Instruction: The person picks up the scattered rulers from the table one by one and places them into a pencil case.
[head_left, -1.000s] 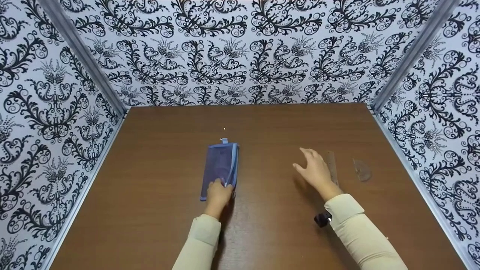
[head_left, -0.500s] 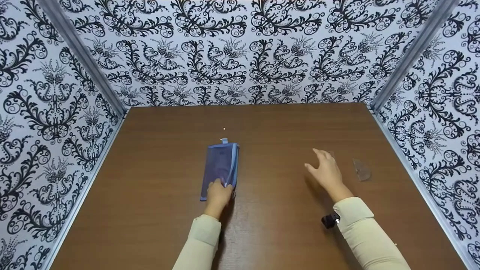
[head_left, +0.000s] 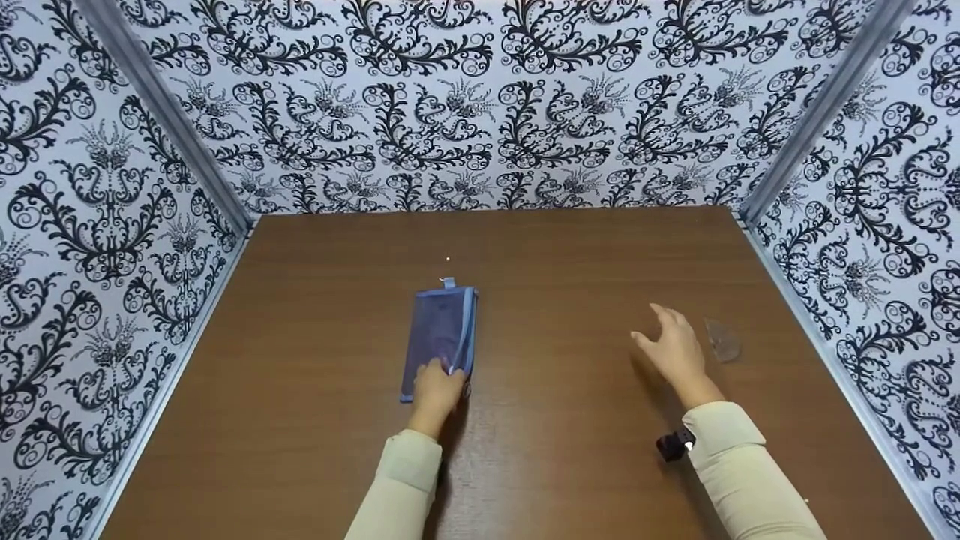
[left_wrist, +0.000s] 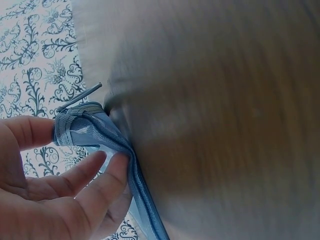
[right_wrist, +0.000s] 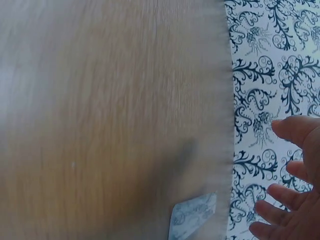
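Observation:
A blue mesh zipper pouch point(head_left: 435, 326) lies lengthwise on the table. My left hand point(head_left: 437, 390) holds its near end; the left wrist view shows thumb and fingers at the pouch's point(left_wrist: 142, 197) zipped edge, with a zipper pull sticking out. My right hand point(head_left: 675, 352) hovers over the right side of the table, fingers spread and relaxed, with nothing in it. Just beyond it lies a clear plastic protractor point(head_left: 722, 340). In the right wrist view, a clear flat piece point(right_wrist: 192, 216) reflects the wallpaper near my right fingers. The clear ruler is not visible now.
The brown wooden table point(head_left: 540, 450) is bounded by patterned walls point(head_left: 480, 105) at the back and both sides. A small fabric tab point(head_left: 448, 282) sticks out at the pouch's far end. A black wrist camera point(head_left: 675, 445) hangs under my right sleeve.
My right hand has moved right toward the protractor, and the ruler once seen beside it is no longer visible. The left hand and the pouch have stayed in place.

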